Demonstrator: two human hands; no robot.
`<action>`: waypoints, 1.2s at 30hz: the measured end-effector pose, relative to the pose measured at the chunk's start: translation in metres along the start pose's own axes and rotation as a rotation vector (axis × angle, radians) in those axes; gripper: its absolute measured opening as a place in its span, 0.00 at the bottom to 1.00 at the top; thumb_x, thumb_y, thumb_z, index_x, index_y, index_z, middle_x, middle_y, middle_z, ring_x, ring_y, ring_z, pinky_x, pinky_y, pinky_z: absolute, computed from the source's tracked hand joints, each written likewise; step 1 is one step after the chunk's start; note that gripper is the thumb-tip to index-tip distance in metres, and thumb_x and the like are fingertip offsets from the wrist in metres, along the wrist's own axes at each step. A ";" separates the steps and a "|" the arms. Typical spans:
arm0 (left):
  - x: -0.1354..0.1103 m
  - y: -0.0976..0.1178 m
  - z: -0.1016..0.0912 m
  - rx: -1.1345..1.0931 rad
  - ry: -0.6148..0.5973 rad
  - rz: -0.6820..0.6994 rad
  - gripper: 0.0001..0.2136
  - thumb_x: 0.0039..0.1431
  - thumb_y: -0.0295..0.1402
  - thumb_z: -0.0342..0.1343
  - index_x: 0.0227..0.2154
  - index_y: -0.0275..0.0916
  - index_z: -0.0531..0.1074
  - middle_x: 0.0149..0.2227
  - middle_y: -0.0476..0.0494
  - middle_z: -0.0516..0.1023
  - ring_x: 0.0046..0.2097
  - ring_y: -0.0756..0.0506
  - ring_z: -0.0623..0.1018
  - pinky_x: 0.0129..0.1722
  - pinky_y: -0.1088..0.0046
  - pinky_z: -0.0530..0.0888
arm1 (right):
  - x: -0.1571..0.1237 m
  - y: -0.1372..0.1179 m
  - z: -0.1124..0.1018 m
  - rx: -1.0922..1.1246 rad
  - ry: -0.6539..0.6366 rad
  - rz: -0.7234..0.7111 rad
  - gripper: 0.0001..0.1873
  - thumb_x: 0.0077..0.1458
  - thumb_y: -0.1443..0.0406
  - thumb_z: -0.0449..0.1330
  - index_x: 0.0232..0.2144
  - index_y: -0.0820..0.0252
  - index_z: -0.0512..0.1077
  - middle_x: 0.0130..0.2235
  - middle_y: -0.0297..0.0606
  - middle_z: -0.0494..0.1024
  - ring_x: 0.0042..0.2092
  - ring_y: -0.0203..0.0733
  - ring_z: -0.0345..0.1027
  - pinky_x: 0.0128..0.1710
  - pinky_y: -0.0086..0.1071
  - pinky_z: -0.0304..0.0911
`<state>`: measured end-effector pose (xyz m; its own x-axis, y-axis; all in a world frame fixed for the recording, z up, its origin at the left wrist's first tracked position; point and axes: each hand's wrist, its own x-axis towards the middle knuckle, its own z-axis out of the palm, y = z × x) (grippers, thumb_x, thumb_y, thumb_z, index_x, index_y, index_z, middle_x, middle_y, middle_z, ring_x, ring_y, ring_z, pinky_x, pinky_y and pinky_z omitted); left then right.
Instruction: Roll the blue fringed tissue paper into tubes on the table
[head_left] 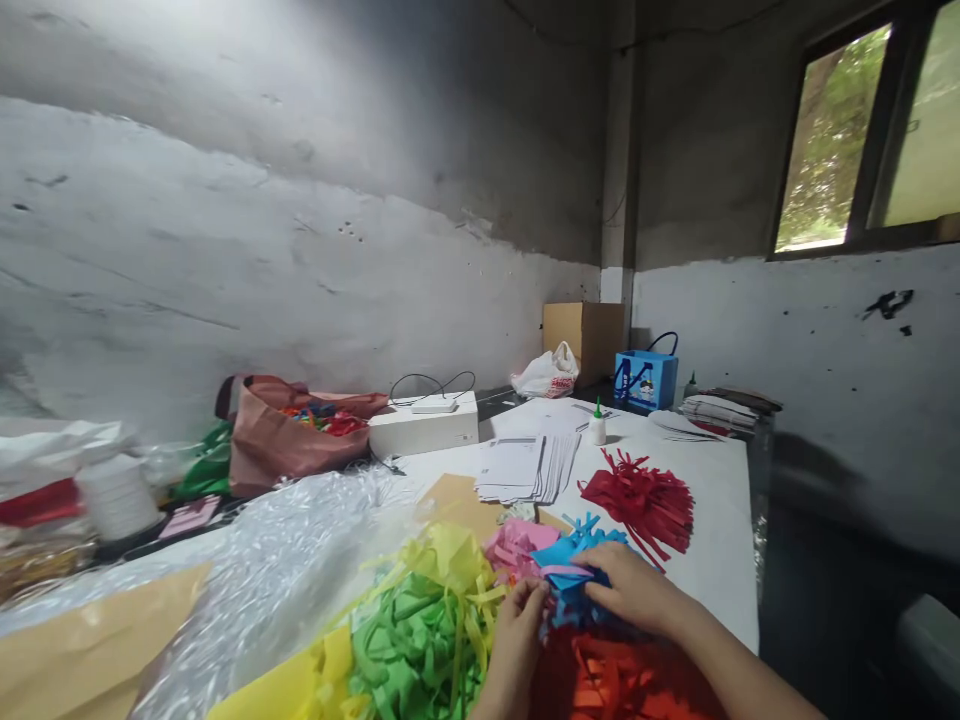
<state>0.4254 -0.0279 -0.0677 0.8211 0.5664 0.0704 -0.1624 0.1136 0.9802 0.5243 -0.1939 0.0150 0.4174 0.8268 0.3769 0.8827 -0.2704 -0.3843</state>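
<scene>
My right hand (630, 582) is closed on a bundle of blue fringed strips (574, 545), with a thin pink strip (564, 570) lying across it near the fingertips. My left hand (521, 615) is beside it, thumb and fingers pinched together; whatever is between them is too small to make out. Pink fringed pieces (517, 540) lie just beyond the left fingers. Piled around the hands are yellow strips (446, 555), green strips (420, 640) and orange-red strips (622, 680). A dark red fringed bundle (649, 500) rests farther right on the white tabletop (720, 570).
Papers (514, 470) and a green-capped glue bottle (598, 425) stand behind the pile. Clear plastic wrap (277, 560) covers the left side. Along the back are a brown-pink bag (270, 440) of colored strips, a white box (424, 430) and a blue bag (646, 380).
</scene>
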 end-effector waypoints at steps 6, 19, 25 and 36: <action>-0.005 0.034 -0.007 0.206 0.147 0.291 0.21 0.52 0.57 0.61 0.28 0.42 0.73 0.31 0.47 0.74 0.37 0.41 0.74 0.38 0.66 0.71 | -0.005 0.007 0.006 0.064 0.146 0.096 0.14 0.59 0.72 0.58 0.36 0.53 0.83 0.40 0.36 0.86 0.43 0.47 0.78 0.59 0.48 0.61; -0.021 0.020 0.012 0.316 -0.083 0.336 0.26 0.56 0.62 0.56 0.22 0.42 0.66 0.24 0.52 0.67 0.29 0.45 0.67 0.30 0.71 0.67 | -0.013 -0.028 0.016 0.169 0.171 0.052 0.11 0.57 0.73 0.65 0.33 0.52 0.82 0.36 0.30 0.86 0.41 0.42 0.78 0.57 0.41 0.62; -0.024 0.025 0.010 0.296 -0.133 0.312 0.24 0.58 0.60 0.57 0.28 0.41 0.74 0.29 0.46 0.76 0.33 0.42 0.74 0.35 0.69 0.72 | -0.005 -0.018 0.007 0.166 0.149 0.080 0.08 0.60 0.70 0.65 0.30 0.57 0.82 0.33 0.33 0.84 0.39 0.43 0.77 0.45 0.34 0.64; -0.013 0.013 0.003 0.291 -0.119 0.271 0.25 0.57 0.59 0.56 0.33 0.39 0.80 0.34 0.40 0.83 0.39 0.36 0.79 0.42 0.61 0.76 | 0.000 -0.005 -0.012 0.055 0.349 0.125 0.10 0.66 0.71 0.56 0.42 0.60 0.78 0.43 0.43 0.81 0.47 0.47 0.73 0.50 0.40 0.62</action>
<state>0.4142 -0.0363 -0.0551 0.8302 0.4435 0.3378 -0.2345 -0.2718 0.9333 0.5223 -0.1987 0.0272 0.5780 0.5688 0.5851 0.8113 -0.3239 -0.4866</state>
